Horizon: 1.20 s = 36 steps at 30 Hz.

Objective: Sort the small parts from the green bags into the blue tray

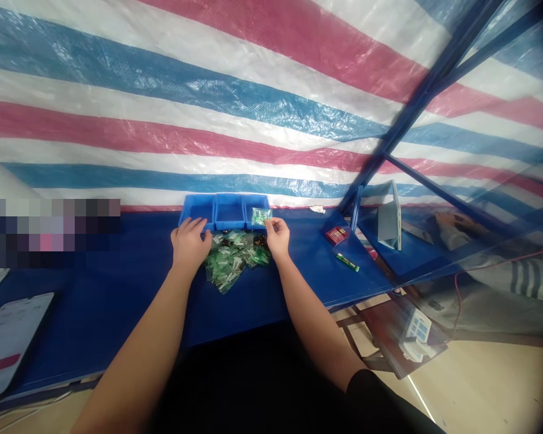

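While the left hand (189,244) is held with fingers spread at the front of the left tray (199,208), no object is seen gripped by it. Beside it, green-filled clear packets (235,259) are heaped on the desk (235,313) before the middle tray (229,211); the bulk is judged left to be handled. Farther right, a single packet (260,216), judged separated but not yet released, is pinched at the right tray (256,202) by the right hand (279,239).

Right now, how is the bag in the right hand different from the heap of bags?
The bag is held up by the right hand; the heap lies on the blue table. The bag is small; the heap spreads much wider. Both show clear plastic and green bits.
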Each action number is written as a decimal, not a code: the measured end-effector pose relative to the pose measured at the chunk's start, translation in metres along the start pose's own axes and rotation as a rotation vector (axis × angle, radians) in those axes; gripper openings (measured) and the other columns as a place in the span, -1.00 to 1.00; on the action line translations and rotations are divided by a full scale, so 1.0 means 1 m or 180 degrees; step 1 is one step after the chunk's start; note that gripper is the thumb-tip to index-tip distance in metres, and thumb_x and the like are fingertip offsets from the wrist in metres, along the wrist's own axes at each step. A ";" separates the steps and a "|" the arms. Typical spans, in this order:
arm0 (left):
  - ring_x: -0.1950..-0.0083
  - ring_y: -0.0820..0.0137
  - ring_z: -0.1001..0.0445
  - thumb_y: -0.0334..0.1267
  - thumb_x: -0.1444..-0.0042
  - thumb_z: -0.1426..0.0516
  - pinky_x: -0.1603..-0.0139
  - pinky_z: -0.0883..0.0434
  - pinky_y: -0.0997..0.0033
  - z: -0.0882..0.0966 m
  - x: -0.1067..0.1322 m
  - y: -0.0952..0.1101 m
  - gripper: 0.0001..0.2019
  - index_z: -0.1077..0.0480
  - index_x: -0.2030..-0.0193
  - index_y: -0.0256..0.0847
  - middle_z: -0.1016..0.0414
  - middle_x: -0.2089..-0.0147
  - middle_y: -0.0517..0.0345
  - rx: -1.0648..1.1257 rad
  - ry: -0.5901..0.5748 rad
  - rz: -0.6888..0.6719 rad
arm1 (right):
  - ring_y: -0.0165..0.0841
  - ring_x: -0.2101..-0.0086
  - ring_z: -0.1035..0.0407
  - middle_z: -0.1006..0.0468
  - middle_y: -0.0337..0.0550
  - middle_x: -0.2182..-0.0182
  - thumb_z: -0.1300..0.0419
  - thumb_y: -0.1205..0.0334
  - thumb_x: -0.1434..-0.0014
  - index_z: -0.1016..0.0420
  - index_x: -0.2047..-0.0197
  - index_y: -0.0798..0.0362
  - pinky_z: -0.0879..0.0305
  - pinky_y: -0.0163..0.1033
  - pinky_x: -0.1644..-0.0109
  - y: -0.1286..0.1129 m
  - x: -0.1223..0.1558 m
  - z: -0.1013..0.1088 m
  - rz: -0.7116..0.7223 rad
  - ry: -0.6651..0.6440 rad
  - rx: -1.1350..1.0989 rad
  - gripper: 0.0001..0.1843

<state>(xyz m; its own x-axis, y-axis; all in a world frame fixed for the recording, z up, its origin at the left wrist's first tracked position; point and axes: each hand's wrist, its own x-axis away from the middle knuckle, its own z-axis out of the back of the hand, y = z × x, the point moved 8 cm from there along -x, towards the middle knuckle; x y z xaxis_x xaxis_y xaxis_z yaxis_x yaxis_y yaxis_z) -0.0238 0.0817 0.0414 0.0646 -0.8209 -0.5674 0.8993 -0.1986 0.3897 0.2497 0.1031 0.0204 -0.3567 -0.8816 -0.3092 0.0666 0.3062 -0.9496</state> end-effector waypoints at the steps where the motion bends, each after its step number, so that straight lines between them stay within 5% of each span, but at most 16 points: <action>1: -0.35 0.09 -0.22 -0.19 -0.22 0.01 -0.30 -0.03 0.02 0.000 0.000 0.001 -0.63 -0.45 -0.10 -0.18 -0.46 -0.18 -0.06 -0.0005 -0.0007 -0.0005 | -0.34 0.28 -0.41 -0.51 -0.15 0.32 -0.19 -0.03 -0.14 -0.42 0.22 0.07 -0.37 -0.22 0.08 0.002 -0.001 -0.001 0.0009 -0.0035 -0.0041 -0.68; 10: -0.35 0.12 -0.22 -0.19 -0.22 -0.02 -0.37 0.12 -0.07 -0.003 0.002 0.010 -0.64 -0.45 -0.12 -0.05 -0.47 -0.19 0.06 0.0164 -0.0118 -0.0037 | -0.38 0.34 -0.37 -0.47 -0.21 0.37 -0.24 -0.01 -0.10 -0.41 0.25 0.06 -0.36 -0.24 0.14 0.012 -0.006 0.000 -0.0058 -0.0015 -0.0498 -0.69; 17: -0.37 0.14 -0.21 -0.18 -0.22 -0.02 -0.36 -0.01 0.00 -0.007 0.003 0.020 -0.59 -0.40 -0.19 -0.07 -0.42 -0.24 0.04 0.0215 -0.0299 -0.0199 | -0.38 0.34 -0.38 -0.46 -0.23 0.38 -0.26 -0.03 -0.07 -0.39 0.25 0.05 -0.37 -0.22 0.11 0.008 -0.005 -0.006 -0.0065 -0.0153 -0.0486 -0.67; 28: -0.40 0.11 -0.16 -0.17 -0.25 -0.01 -0.40 0.07 -0.16 -0.007 0.005 0.025 -0.62 -0.42 -0.16 -0.06 -0.35 -0.30 0.02 0.0232 -0.0320 -0.0189 | -0.39 0.36 -0.38 -0.46 -0.24 0.39 -0.27 0.00 -0.05 -0.40 0.28 0.05 -0.37 -0.24 0.13 0.011 -0.011 -0.008 -0.0063 -0.0342 -0.0552 -0.70; 36: -0.33 0.08 -0.26 -0.19 -0.22 -0.03 -0.23 -0.25 -0.01 0.004 0.004 0.029 -0.68 -0.48 -0.05 -0.13 -0.45 -0.20 -0.02 0.0503 -0.0014 -0.0116 | -0.37 0.39 -0.39 -0.52 -0.20 0.40 -0.27 -0.06 -0.07 -0.50 0.23 0.06 -0.38 -0.24 0.21 -0.004 0.000 -0.008 0.0004 -0.0283 -0.0334 -0.64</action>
<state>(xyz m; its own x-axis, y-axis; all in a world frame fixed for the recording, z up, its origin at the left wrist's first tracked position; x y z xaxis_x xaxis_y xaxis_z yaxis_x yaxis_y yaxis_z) 0.0004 0.0700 0.0533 0.0309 -0.8138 -0.5804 0.8217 -0.3099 0.4783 0.2423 0.1043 0.0249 -0.2725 -0.9081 -0.3181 -0.0324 0.3390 -0.9402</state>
